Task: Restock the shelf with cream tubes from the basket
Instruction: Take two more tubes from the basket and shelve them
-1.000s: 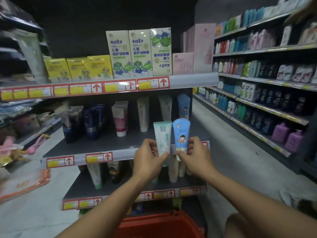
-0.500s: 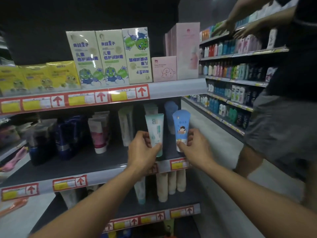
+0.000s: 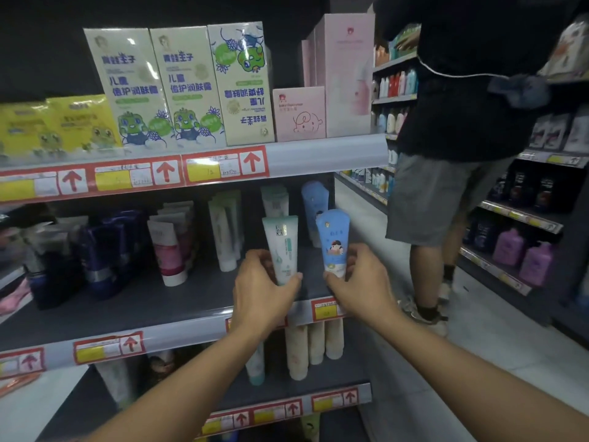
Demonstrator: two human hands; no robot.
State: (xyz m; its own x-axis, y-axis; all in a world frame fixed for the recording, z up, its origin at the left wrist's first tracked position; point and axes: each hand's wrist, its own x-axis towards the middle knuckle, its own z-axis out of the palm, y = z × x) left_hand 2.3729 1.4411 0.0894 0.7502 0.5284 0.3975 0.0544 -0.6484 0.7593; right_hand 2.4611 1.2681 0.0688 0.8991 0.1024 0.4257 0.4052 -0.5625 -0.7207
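Tubes have risen to the middle shelf (image 3: 178, 309) since a second ago; your left hand (image 3: 261, 293) grips the green tube (image 3: 282, 250), right hand (image 3: 358, 287) the blue tube (image 3: 333, 242); placing comes next.

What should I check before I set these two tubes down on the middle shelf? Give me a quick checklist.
1. Left hand grips the green-white tube: ok.
2. Right hand grips the blue tube: ok.
3. Both tubes upright, cap end down: ok.
4. Matching rows behind, green-white row and blue row: ok.
5. Bare space on the middle shelf directly under the tubes: cannot tell, hands cover it.
6. Bystander at the right, apart from both arms: ok.
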